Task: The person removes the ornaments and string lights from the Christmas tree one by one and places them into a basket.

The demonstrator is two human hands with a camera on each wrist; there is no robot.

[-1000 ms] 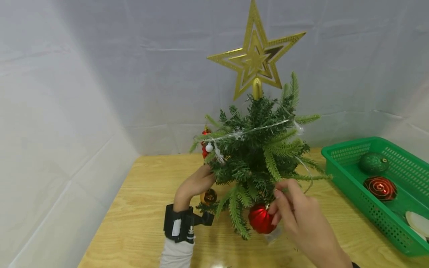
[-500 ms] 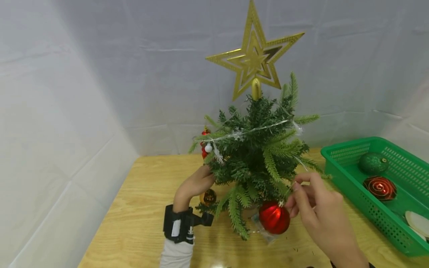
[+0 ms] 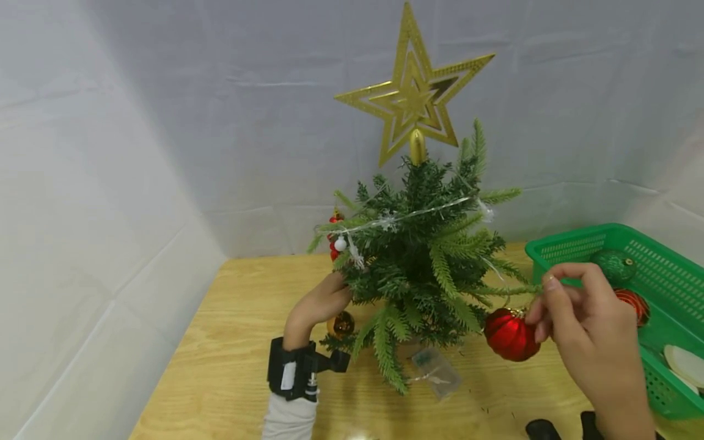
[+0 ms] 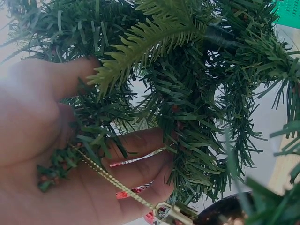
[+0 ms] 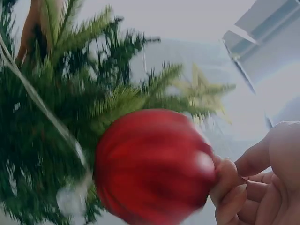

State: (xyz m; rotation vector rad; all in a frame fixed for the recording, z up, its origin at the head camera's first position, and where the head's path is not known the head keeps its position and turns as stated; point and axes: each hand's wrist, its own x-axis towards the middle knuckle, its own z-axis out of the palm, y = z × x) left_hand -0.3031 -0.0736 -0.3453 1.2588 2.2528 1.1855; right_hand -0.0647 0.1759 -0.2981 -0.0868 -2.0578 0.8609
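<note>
A small artificial Christmas tree (image 3: pixel 409 269) with a gold star (image 3: pixel 411 101) on top stands in the middle of the head view. My left hand (image 3: pixel 321 302) holds it among the left branches; in the left wrist view, thumb and fingers (image 4: pixel 140 164) go round the greenery and partly disappear behind it. A gold cord (image 4: pixel 112 178) crosses that palm. To the right of the tree, my right hand (image 3: pixel 594 330) pinches a shiny red ribbed bauble (image 3: pixel 513 335) at its top, beside a light-green branch tip. In the right wrist view the bauble (image 5: pixel 154 168) overlaps the branches.
A green plastic basket (image 3: pixel 657 382) at the right contains a green bauble (image 3: pixel 613 267), a red striped bauble (image 3: pixel 635 305) and a white piece (image 3: pixel 684 363). A clear plastic packet (image 3: pixel 437 373) lies before the tree. A light string (image 3: pixel 407 215) and dark gold bauble (image 3: pixel 343 324) hang at the tree.
My right hand has carried the red bauble rightward and slightly up, from the tree's front toward its right side. The packet shows more fully. My left hand stays in place.
</note>
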